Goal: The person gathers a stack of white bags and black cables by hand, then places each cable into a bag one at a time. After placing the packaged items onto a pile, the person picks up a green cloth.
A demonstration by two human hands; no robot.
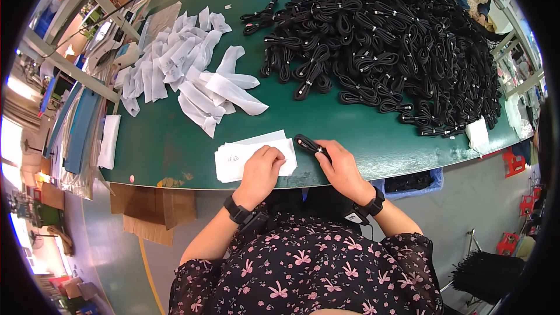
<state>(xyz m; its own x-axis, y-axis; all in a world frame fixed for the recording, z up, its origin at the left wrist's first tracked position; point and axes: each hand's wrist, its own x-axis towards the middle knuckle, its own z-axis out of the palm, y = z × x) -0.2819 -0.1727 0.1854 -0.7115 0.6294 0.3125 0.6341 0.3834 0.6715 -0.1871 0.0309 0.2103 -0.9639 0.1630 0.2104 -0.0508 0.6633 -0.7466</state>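
Observation:
A coiled black cable (307, 144), tied in a bundle, is gripped by my right hand (341, 166) just above the table's near edge. Left of it lies a stack of flat white bags (233, 160) with small dark print. My left hand (261, 169) rests over the right part of this stack, its fingers curled and pinched together. Whatever is between those fingertips is hidden from this view.
Many bundled black cables (379, 52) form a large heap on the green table (286, 105), back right. Filled white bags (192, 70) are piled at the back left. A white bag (478, 137) hangs over the right edge. Below stand a cardboard box (154, 207) and a blue-lined bin (434, 184).

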